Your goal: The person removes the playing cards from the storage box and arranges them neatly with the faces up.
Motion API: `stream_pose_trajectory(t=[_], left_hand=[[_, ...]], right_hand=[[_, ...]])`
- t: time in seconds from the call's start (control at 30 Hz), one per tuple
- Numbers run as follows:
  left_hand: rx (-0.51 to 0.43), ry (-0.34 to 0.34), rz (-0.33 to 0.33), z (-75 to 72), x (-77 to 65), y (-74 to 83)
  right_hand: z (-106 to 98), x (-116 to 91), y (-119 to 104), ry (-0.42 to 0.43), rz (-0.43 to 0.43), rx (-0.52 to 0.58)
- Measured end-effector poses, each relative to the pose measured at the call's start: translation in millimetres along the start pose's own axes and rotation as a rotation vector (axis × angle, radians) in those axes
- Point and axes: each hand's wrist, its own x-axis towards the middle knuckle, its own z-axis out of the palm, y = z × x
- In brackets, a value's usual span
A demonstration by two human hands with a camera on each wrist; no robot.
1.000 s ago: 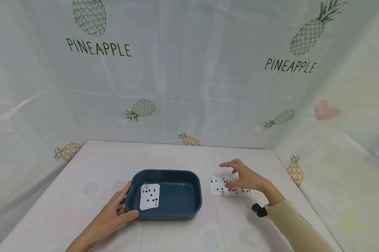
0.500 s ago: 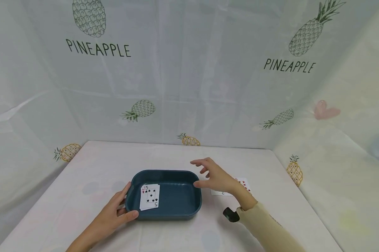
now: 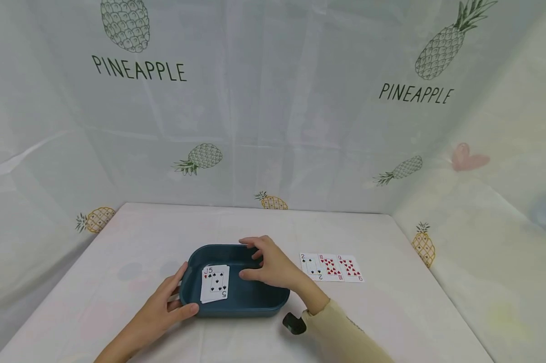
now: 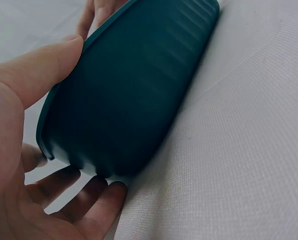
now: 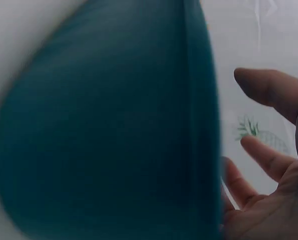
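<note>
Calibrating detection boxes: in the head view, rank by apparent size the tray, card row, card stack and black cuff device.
Largest to smallest:
1. Tray
2. Card row
3. Card stack
4. Black cuff device

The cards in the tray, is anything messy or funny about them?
A little: the pile in the tray isn't squared up. Its top five of spades leaves the J of a card beneath peeking out on the left. Nothing there looks torn, and the row of cards outside looks tidier.
</note>
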Motion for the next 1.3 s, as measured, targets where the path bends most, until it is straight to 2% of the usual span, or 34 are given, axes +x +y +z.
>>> stream_pose_trajectory(t=[0.23, 0.57, 0.73, 0.87, 1.3], left_hand=[[-0.007, -0.007, 0.005, -0.4, -1.2, -0.7], [-0.021, -0.012, 0.023, 0.6, -1.9, -1.4], [-0.003, -0.007, 0.002, 0.0, -0.8, 1.2], [0.012, -0.006, 0.002, -1.4, -0.2, 1.7], [0.007, -0.025, -0.008, -2.6, 0.8, 0.1]], right_hand=[[26.6, 11.8, -4.7, 0.030, 0.042, -0.021], [60.2, 20.1, 0.8, 0.050, 0.123, -0.011], [64.8, 22.2, 2.8, 0.035, 0.152, -0.009], [66.4, 24.3, 3.3, -0.005, 0.157, -0.049], [72.4, 26.4, 0.8, -0.089, 0.114, -0.283]])
